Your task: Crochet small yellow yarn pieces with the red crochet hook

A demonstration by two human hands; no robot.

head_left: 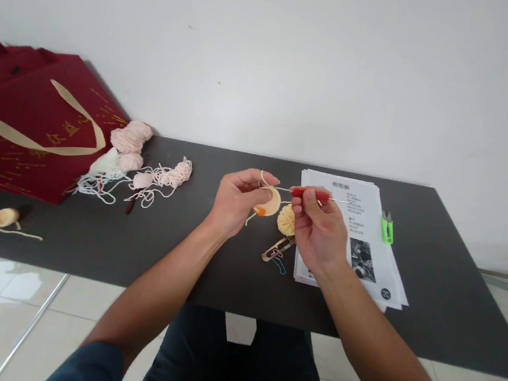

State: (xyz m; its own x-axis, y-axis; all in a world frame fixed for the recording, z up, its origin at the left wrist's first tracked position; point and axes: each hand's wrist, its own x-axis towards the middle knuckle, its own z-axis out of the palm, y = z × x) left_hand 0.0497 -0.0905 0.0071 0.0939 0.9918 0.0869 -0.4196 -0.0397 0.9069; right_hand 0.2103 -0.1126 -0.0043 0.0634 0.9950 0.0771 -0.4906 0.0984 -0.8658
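Note:
My left hand (243,202) pinches a small round piece of cream crochet (271,203), with an orange stitch marker (259,211) at its lower edge. Yarn loops over the left index finger. In my right hand (319,228) is a crochet hook (310,194) with a red handle, its thin metal shaft reaching left to the crochet piece. Whether the hook's tip sits inside a stitch is too small to tell. Partly behind the right hand lies a ball of pale yellow yarn (286,220). A metal hair clip (274,249) and small stitch markers (278,263) lie below it.
Printed sheets (377,258) lie under my right hand, with green thread snips (387,228) at their right edge. To the left stand a dark red gift bag (30,134), pink yarn (132,135), white yarn (104,172) and a small cream crochet piece (5,217) on the dark table (169,254).

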